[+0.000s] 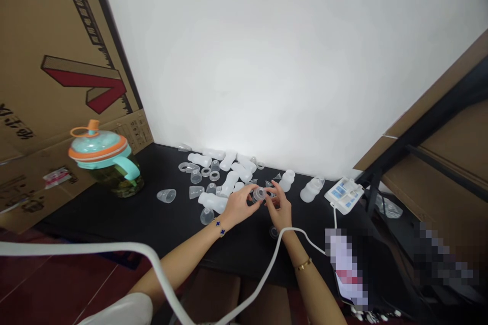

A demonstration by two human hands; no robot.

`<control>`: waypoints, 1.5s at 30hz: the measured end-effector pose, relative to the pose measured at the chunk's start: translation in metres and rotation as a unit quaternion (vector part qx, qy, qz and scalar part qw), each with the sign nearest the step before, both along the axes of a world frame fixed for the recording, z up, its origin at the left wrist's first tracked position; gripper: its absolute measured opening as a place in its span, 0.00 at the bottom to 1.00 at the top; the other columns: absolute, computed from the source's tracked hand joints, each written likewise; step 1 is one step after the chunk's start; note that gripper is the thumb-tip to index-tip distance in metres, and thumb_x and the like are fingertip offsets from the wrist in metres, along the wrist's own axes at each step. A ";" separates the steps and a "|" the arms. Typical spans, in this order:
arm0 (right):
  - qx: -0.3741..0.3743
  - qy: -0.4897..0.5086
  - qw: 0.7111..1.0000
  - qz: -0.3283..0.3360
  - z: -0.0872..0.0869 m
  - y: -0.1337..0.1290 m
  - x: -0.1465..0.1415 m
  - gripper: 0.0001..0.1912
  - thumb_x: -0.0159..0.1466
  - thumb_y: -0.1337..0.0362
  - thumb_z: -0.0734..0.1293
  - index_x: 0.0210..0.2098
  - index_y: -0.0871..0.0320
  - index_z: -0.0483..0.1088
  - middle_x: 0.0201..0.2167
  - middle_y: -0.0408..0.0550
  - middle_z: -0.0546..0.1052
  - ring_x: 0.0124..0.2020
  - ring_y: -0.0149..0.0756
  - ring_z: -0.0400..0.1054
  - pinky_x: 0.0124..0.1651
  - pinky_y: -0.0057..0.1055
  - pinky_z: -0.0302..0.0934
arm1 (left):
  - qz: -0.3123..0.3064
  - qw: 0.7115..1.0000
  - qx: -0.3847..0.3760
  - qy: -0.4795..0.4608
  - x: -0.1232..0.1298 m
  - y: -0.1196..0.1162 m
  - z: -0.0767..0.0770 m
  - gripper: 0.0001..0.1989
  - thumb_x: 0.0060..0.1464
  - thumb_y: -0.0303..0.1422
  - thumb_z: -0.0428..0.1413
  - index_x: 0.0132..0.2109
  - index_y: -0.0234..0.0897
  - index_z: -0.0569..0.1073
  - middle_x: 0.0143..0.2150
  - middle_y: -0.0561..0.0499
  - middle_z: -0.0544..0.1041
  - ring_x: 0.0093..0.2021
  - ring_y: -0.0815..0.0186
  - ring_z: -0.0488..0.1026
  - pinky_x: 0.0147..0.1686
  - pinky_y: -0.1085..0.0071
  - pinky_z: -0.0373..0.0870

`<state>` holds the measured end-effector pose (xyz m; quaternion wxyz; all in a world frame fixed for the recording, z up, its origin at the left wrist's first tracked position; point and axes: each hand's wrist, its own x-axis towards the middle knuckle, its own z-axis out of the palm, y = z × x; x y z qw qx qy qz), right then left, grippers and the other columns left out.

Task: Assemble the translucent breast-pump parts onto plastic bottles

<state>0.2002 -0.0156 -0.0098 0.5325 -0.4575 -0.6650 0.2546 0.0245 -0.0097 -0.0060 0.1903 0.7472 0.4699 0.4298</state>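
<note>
Over the black table point(152, 223), my left hand point(240, 205) has its thumb and fingers closed on a small clear round plastic piece point(260, 194). From the right, my right hand point(280, 208) touches the same piece with its fingertips. Several frosted white bottles point(212, 202) lie to the left and behind my hands, mixed with clear caps point(207, 216) and translucent rings point(214, 175). Upright to the right is one frosted bottle point(286, 181), and a second bottle point(310, 190) with a clear top leans beyond it. My fingers partly cover the piece.
A teal and orange lidded jug point(104, 162) stands at the left beside a big cardboard box point(46, 61). At the right are a white power strip point(344, 194) and a phone point(346, 269). A white cable point(152, 259) crosses in front of my arms.
</note>
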 end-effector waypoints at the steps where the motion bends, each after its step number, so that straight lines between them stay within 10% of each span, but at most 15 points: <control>1: 0.001 0.001 1.000 0.004 0.000 0.000 0.000 0.26 0.68 0.58 0.65 0.64 0.52 0.62 0.47 0.51 0.80 0.26 0.33 0.72 0.30 0.32 0.70 | 0.001 1.000 -0.002 0.000 0.000 0.000 0.000 0.19 0.57 0.38 0.59 0.54 0.42 0.71 0.46 0.51 0.80 0.35 0.66 0.77 0.36 0.70 0.72; 11: 0.002 0.000 1.000 -0.006 0.003 0.001 0.004 0.23 0.68 0.57 0.65 0.61 0.53 0.67 0.49 0.51 0.79 0.28 0.33 0.72 0.30 0.31 0.69 | 0.009 1.000 0.004 0.013 0.000 -0.002 0.002 0.17 0.56 0.39 0.60 0.52 0.43 0.72 0.47 0.51 0.80 0.39 0.62 0.77 0.40 0.67 0.73; 22: 0.024 0.005 0.963 -0.270 -0.010 0.037 0.047 0.30 0.62 0.50 0.65 0.58 0.60 0.68 0.55 0.61 0.73 0.48 0.46 0.69 0.40 0.37 0.68 | 0.009 1.000 -0.001 0.022 0.000 -0.002 0.001 0.18 0.56 0.40 0.60 0.53 0.43 0.72 0.48 0.51 0.80 0.41 0.62 0.77 0.43 0.66 0.73; 32: -0.028 -0.017 0.971 -0.236 -0.036 0.063 0.059 0.35 0.59 0.46 0.68 0.59 0.60 0.66 0.59 0.63 0.71 0.60 0.54 0.64 0.63 0.48 0.55 | 0.010 1.000 -0.004 0.014 -0.001 -0.002 0.001 0.19 0.57 0.41 0.60 0.53 0.43 0.72 0.49 0.50 0.80 0.42 0.61 0.77 0.44 0.65 0.74; 45: -0.077 -0.015 0.972 -0.222 -0.050 0.084 0.067 0.40 0.57 0.45 0.69 0.62 0.63 0.64 0.58 0.65 0.72 0.59 0.56 0.66 0.60 0.49 0.57 | -0.002 1.000 0.004 0.005 0.000 -0.004 0.002 0.19 0.57 0.42 0.59 0.54 0.44 0.72 0.49 0.50 0.80 0.41 0.61 0.77 0.43 0.66 0.74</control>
